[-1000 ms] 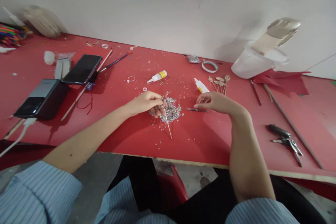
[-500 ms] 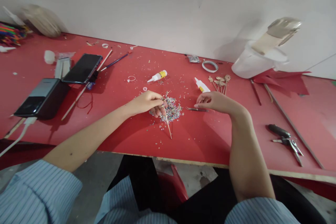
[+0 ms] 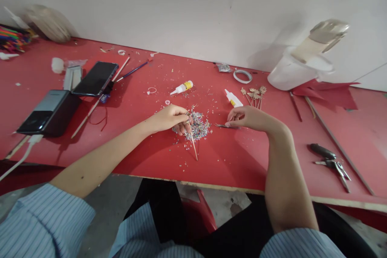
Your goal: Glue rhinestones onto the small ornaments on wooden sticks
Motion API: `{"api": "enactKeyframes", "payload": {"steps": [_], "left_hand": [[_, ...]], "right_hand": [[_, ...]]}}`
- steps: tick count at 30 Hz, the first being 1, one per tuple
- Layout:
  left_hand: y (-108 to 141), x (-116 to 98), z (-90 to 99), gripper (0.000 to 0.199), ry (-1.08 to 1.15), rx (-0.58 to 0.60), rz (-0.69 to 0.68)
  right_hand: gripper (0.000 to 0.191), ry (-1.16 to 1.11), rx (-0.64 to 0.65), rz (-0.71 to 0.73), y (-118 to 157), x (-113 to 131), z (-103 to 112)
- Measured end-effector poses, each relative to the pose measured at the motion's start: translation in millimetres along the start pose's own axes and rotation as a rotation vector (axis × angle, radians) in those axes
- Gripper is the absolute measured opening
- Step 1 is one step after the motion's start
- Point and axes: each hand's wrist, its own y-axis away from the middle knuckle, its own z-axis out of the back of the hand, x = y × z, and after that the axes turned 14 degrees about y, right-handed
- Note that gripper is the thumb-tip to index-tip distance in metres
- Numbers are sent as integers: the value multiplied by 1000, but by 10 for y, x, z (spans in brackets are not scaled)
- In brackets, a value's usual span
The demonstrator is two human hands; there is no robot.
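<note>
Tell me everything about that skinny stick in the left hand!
The thin, straight, pale wooden-looking stick is pinched near its upper end by the left hand. That end is partly hidden. Its bare lower part slants past a pile of tiny, shiny, multicoloured flakes. Whether its lower tip touches the red tabletop is unclear.

The top of the stick [image 3: 194, 146] is too tiny to tell — the right hand [image 3: 245, 117] hides part of the tweezers [image 3: 221, 125].
</note>
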Motion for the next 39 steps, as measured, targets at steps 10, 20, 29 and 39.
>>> {"api": "enactKeyframes", "payload": {"steps": [10,20,29,39], "left_hand": [[-10,-6,9,19,91,-15,18],[-24,30,23,22,212,-25,16],[-27,17,-5,16,293,-118,-106],[-25,16,-28,16,328,-228,-164]], "right_hand": [[31,77,56,64,-21,-23,6],[27,-214,-166,162,-25,148,-56],[26,-665,-192,340,-161,652,-279],[35,-367,-180,300,-162,719,-322]]}}
